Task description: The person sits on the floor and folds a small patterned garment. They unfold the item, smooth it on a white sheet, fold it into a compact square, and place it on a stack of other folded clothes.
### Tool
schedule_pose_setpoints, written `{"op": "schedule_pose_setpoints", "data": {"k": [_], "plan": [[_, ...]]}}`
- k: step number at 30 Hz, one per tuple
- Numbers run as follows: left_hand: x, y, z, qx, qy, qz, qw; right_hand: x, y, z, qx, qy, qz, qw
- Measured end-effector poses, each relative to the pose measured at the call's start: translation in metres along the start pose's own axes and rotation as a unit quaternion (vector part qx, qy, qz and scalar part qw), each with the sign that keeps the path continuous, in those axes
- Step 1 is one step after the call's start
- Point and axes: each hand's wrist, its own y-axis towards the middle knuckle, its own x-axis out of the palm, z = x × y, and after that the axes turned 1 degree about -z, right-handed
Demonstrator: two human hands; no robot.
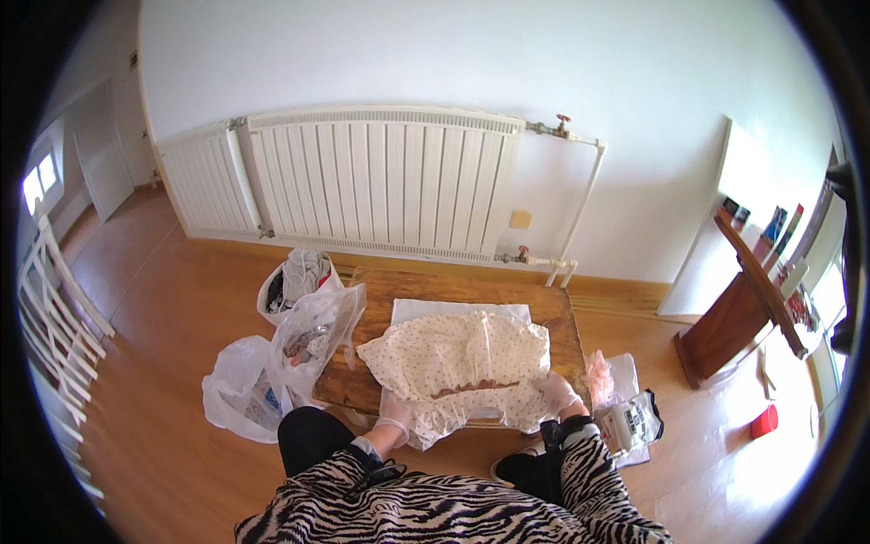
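A cream garment (469,347) with small dots lies spread over a low wooden table (346,381), its near part hanging past the front edge. Across its lower middle runs a gathered opening with a brownish band (476,387). Beneath it, a white sheet (448,307) shows along the far side. My left hand (395,416), in a thin clear glove, grips the garment at its near left edge. On the near right edge, my right hand (560,394), gloved the same way, has hold of the cloth. The fingertips of both hands are partly hidden by fabric.
Left of the table are a white bucket of clothes (299,282) and plastic bags (234,387). Packages (629,425) lie on the floor at right, with a red cup (764,421) and a wooden stand (727,333) farther off. A radiator (387,183) lines the wall behind.
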Motion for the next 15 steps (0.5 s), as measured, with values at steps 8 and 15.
{"op": "schedule_pose_setpoints", "data": {"k": [8, 15], "plan": [[-0.021, 0.033, -0.037, -0.095, 0.188, -0.024, 0.977, -0.01, 0.015, 0.01, 0.028, -0.42, -0.011, 0.907], [-0.007, 0.008, 0.009, -0.162, 0.22, -0.052, 0.961, 0.006, -0.004, -0.014, 0.111, -0.441, -0.052, 0.889]]}}
